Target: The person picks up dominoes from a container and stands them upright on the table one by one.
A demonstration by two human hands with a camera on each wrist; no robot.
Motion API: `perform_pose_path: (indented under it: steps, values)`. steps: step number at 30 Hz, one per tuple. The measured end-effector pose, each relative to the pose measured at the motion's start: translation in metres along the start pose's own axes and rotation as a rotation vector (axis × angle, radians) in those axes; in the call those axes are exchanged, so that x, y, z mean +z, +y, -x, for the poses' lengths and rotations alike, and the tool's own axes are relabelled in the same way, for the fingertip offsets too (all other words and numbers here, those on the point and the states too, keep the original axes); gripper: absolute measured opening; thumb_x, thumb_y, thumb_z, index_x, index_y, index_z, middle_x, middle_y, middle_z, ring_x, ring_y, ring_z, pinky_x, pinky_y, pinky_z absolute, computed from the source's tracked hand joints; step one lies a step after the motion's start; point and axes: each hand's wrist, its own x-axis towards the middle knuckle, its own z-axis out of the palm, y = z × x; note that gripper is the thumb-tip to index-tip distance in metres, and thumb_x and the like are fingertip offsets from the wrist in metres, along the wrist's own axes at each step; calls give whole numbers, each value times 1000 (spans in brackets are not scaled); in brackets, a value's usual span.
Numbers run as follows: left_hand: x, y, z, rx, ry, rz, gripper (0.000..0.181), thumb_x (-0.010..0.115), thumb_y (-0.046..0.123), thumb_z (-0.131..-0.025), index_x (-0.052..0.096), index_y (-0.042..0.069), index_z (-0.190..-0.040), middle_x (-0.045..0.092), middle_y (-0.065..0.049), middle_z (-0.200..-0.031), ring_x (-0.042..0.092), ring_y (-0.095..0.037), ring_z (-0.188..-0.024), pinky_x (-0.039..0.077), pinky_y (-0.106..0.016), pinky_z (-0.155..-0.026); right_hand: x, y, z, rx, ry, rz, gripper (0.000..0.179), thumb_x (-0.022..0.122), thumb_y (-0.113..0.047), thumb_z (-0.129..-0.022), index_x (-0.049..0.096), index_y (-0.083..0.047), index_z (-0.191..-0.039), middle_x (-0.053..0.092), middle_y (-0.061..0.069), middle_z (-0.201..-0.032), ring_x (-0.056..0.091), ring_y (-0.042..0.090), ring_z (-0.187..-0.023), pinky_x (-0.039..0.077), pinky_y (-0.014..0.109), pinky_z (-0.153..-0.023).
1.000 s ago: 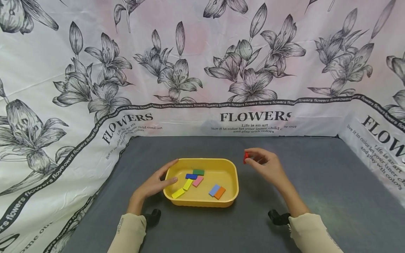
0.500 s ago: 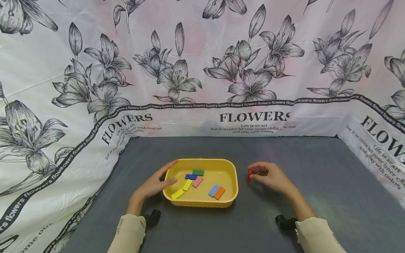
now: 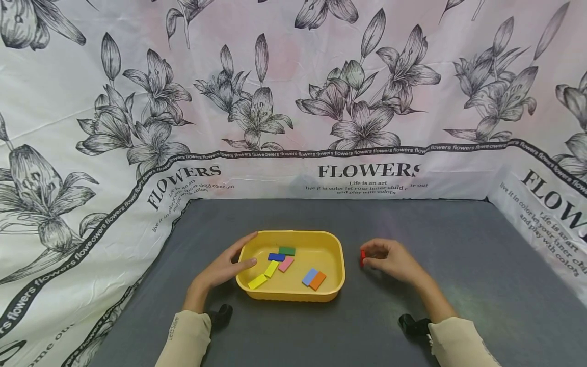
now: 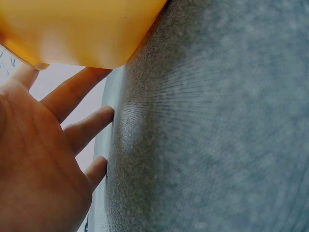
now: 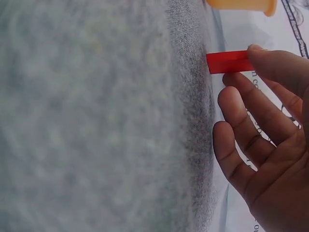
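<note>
My right hand (image 3: 396, 260) pinches a red domino (image 3: 363, 258) between thumb and fingers, to the right of the yellow tray (image 3: 293, 295). In the right wrist view the red domino (image 5: 227, 62) is on end, its free end at or very near the table; contact is hard to tell. The other fingers are loosely bent. At the tray's left side, my left hand (image 3: 224, 266) holds the rim, thumb over the inside and fingers along the outer wall. Its lower fingers are spread in the left wrist view, below the tray (image 4: 87, 38).
Inside the tray lie flat dominoes: green (image 3: 287, 251), dark blue (image 3: 276, 257), pink (image 3: 286, 264), two yellow (image 3: 258, 281), light blue (image 3: 309, 277) and orange (image 3: 317, 280). The dark grey table (image 3: 458, 255) meets a flower-printed cloth (image 3: 293, 178) at the back and sides.
My right hand has come down and slightly right with the red domino, from above the tray's right corner to table level beside the tray. The left hand and tray have stayed put.
</note>
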Motion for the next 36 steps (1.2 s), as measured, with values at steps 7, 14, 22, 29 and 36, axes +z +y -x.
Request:
perform_pose_path:
  steps: [7, 14, 22, 29, 36]
  values:
    - [0, 0, 0, -5, 0, 2, 70, 64, 41, -98, 29, 43, -158, 26, 0, -169, 34, -34, -151, 26, -65, -122, 0, -2, 2, 3, -8, -15, 30, 78, -8, -88, 70, 1, -115, 76, 15, -102, 72, 15, -88, 59, 23, -71]
    - [0, 0, 0, 5, 1, -7, 70, 64, 39, -98, 29, 42, -159, 27, -1, -169, 34, -34, -152, 26, -65, -122, 0, -2, 1, 8, -7, 1, 32, 78, -7, -88, 69, 3, -117, 76, 16, -103, 73, 15, -88, 58, 23, -71]
    - [0, -1, 0, 7, -1, -11, 70, 64, 38, -98, 29, 42, -159, 27, -1, -169, 35, -34, -151, 27, -63, -122, 0, -3, 2, 19, 4, 32, 37, 79, -10, -88, 69, 2, -121, 76, 16, -107, 72, 19, -90, 56, 23, -72]
    - [0, -1, 0, 2, 3, -16, 70, 64, 38, -98, 29, 43, -159, 27, -1, -169, 35, -34, -151, 27, -64, -122, 2, -6, 0, -22, 63, 90, 36, 81, -11, -86, 71, -1, -120, 75, 18, -113, 68, 13, -84, 54, 24, -69]
    - [0, 1, 0, -7, 5, -15, 70, 64, 38, -98, 29, 42, -159, 27, -2, -169, 35, -34, -151, 28, -63, -122, 1, -18, -4, 9, 52, 100, 41, 81, -18, -87, 70, -8, -126, 72, 19, -119, 67, 15, -84, 54, 28, -69]
